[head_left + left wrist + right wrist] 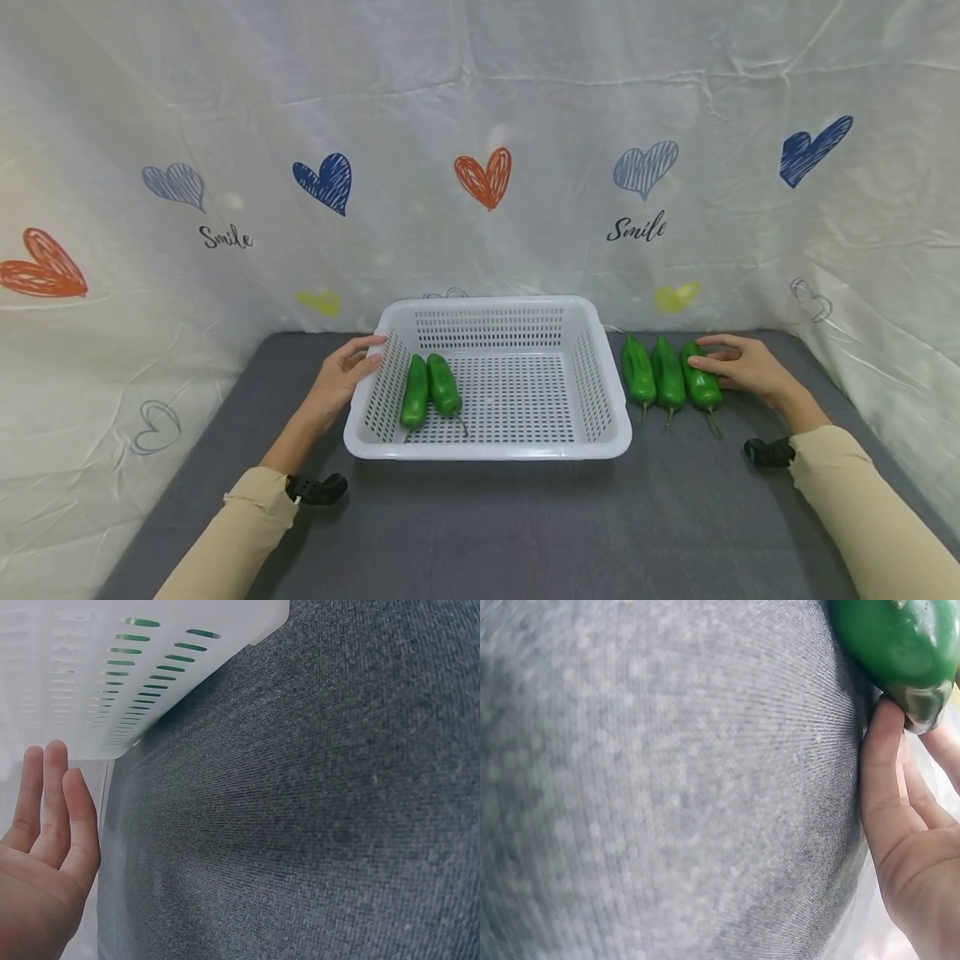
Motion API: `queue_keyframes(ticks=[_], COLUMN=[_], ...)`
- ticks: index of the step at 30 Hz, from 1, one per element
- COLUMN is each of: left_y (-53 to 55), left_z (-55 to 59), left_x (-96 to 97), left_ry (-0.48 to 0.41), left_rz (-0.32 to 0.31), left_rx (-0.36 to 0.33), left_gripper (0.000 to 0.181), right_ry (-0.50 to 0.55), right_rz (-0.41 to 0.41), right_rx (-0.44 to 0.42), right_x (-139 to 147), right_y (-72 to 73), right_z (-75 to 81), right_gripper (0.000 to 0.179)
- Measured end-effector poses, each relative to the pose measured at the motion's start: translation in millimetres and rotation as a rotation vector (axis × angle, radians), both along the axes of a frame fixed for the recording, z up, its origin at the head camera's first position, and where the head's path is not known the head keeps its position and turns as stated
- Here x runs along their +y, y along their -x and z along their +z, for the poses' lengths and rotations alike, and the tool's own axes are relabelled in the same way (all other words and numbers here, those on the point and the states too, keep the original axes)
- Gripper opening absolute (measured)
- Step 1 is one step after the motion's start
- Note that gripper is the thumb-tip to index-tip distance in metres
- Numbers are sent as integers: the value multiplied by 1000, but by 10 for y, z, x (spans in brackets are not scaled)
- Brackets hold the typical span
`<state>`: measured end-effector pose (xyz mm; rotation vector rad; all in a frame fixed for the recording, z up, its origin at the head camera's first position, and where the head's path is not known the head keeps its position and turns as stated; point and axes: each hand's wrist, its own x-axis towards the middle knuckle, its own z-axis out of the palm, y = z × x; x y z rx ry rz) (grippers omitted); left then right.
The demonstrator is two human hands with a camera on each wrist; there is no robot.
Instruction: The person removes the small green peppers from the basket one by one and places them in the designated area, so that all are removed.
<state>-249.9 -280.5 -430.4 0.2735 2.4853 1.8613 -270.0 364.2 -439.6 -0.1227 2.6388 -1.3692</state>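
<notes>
My left hand (347, 377) is at the left rim of a white perforated plastic basket (487, 452), thumb and index fingertips touching the rim. In the left wrist view, three straight fingers (56, 802) reach up beside the basket's outer wall (82, 682). Two green peppers (415, 393) lie inside at the left. Right of the basket, my right hand (738, 367) grips the rightmost of three green peppers (702, 383) between thumb and fingers. In the right wrist view, fingertips (887, 720) meet that pepper's tapered end (900, 645).
Two more green peppers (637, 372) lie side by side between the basket and the gripped one, stems toward me. Everything stands on a dark grey cloth-covered table (480, 533). A pale sheet with printed hearts (483, 179) hangs behind the table's far edge.
</notes>
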Motion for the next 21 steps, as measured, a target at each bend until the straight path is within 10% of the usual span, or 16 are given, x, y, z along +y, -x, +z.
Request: queue_keyframes(ticks=[21], left_y=[-3], left_z=[-4], left_x=[-1], left_ry=[-20], left_rz=[-2], left_rx=[2], left_gripper=[47], right_ry=[65], right_rz=[-41], right_rx=[64], right_x=[86], right_y=[-172], right_z=[89], right_gripper=[73])
